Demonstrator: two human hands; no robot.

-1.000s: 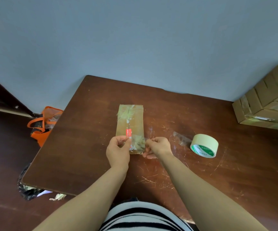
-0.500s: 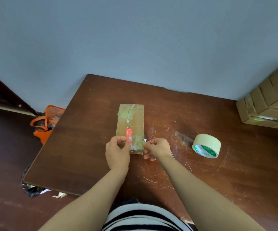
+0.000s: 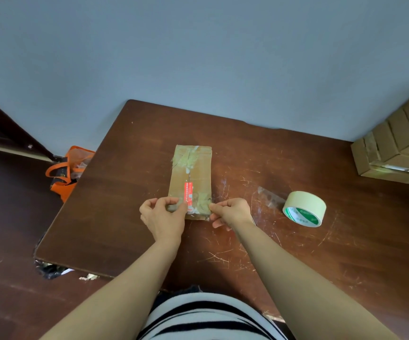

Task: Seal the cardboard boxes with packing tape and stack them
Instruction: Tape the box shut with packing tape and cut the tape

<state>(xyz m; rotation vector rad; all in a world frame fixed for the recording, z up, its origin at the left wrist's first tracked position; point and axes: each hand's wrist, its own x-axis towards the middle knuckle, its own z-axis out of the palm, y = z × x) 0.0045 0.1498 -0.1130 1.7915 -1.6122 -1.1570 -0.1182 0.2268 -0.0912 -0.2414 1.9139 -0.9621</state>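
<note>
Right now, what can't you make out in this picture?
Head view only:
- The clear tape strip: ends hidden in the pinching left hand and right hand.
- The red label on the cardboard box: print too small.
- The stacked boxes: cut off by the right edge.
- The orange bag: partly behind the table.

I see a tan cardboard box with a red label and pale yellowish tape patches. Right of the box, the tape roll is cream with a green-and-white core. The surface is dark reddish-brown, scratched pale. Left of the box sits an orange bag.
</note>
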